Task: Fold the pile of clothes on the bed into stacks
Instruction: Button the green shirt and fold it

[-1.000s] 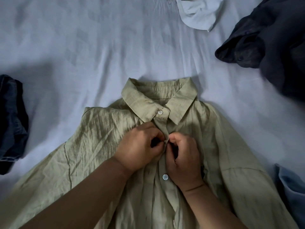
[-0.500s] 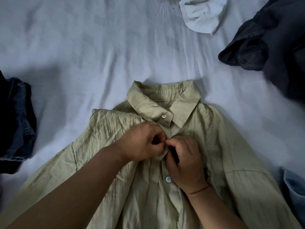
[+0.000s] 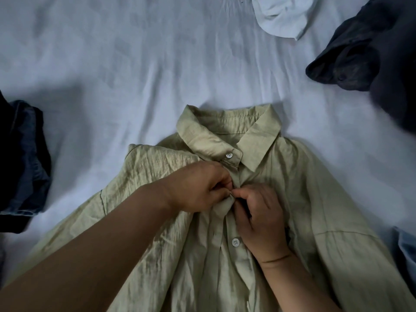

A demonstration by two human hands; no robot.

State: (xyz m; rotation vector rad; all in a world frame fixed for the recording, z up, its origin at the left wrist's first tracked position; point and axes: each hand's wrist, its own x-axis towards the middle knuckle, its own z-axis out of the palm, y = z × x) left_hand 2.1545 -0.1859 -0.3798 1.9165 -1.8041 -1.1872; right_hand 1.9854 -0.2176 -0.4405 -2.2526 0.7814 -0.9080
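Observation:
A pale olive-green button-up shirt [image 3: 315, 199] lies face up on the bed, collar pointing away from me, sleeves spread to both sides. Its top collar button [image 3: 229, 155] is fastened, and another button [image 3: 235, 242] shows lower on the placket. My left hand [image 3: 198, 188] and my right hand [image 3: 261, 212] meet at the placket just below the collar. Both pinch the shirt's front edges together there. The button between my fingertips is hidden.
White bed sheet [image 3: 135, 75] covers the surface. A dark denim garment [image 3: 24, 167] lies at the left edge. A dark charcoal garment [image 3: 371, 64] is heaped at the upper right, a white piece of cloth [image 3: 283, 16] at the top, and light blue fabric [image 3: 407, 255] at the right edge.
My fingertips have closed in tighter on the placket, bunching the fabric between them. The view has shifted slightly, so the shirt sits a little lower in frame.

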